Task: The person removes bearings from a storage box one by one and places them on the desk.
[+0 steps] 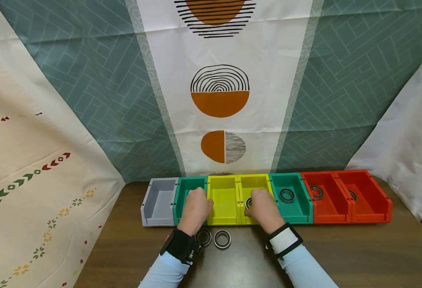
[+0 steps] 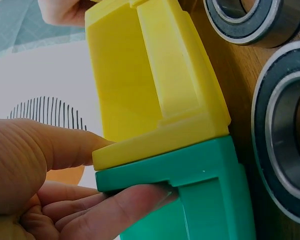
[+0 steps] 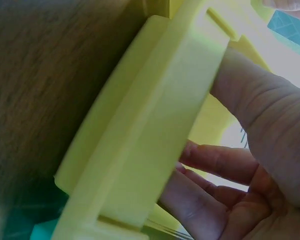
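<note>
My left hand is at the wall between the green bin and the left yellow bin. In the left wrist view its thumb and a finger pinch the two adjoining walls. My right hand reaches into the right yellow bin, beside a bearing that it partly covers. In the right wrist view the bin's front wall hides the fingertips, and I cannot tell whether they hold the bearing.
Two bearings, one and another, lie on the brown table before the bins. A grey bin ends the row at left. At right, another green bin and two red bins each contain a bearing. Patterned cloth hangs behind.
</note>
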Available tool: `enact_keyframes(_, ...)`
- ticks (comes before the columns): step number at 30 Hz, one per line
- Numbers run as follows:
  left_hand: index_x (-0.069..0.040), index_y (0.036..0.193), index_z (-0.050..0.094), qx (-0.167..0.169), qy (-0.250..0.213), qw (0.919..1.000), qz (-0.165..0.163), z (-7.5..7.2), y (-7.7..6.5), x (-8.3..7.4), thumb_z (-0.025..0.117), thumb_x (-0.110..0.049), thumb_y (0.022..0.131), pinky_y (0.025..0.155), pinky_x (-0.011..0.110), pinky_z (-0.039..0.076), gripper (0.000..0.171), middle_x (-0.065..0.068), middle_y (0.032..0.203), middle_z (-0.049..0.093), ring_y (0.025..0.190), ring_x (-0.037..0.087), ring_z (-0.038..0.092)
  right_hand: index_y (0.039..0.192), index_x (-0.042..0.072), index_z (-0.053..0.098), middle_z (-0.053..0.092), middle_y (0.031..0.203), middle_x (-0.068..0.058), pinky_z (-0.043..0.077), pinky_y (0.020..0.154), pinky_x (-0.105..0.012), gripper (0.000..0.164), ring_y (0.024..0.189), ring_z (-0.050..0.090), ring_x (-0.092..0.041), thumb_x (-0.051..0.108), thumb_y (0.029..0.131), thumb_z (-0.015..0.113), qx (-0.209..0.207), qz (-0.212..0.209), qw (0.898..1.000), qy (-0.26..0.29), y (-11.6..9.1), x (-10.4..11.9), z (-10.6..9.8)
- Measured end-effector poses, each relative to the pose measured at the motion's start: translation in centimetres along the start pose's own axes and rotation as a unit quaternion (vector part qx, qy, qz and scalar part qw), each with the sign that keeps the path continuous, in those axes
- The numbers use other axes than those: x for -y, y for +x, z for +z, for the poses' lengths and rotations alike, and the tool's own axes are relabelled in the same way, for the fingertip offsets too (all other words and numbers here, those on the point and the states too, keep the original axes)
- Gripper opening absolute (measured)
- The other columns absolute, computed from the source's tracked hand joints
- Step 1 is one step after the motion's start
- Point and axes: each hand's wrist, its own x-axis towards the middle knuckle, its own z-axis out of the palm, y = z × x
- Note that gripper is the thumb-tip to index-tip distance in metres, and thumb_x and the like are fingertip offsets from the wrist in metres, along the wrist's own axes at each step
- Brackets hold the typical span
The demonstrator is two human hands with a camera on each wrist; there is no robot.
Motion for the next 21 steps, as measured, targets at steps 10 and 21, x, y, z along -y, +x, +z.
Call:
enact_keyframes(10,0.001,0.090,0.059,0.000,0.000,1.0000,0.004,0.1,0.2,0.0,0.063,-0.021,0.088,0.042,0.022,0.041,0.023,0.006,0.063,0.053,0.050,0.014,0.051,0.086,0.003,0.056,0.051,0.067,-0.005,0.040,0.047,-0.026,0.039,0.056,0.048,-0.017,0.027,0.064,0.079,-0.008,0.040,0.997,0.069,-1.0,0.0,-1.4)
enact_keyframes(21,0.001,0.088,0.058,-0.009,-0.004,0.9999,0.010,0.1,0.1,0.0,0.063,-0.021,0.088,0.042,0.022,0.042,0.022,0.006,0.063,0.052,0.050,0.014,0.051,0.095,0.005,0.063,0.055,0.072,-0.001,0.044,0.053,-0.023,0.039,0.061,0.049,-0.014,0.035,0.071,0.072,-0.091,-0.017,0.993,0.079,-2.0,0.2,-2.5)
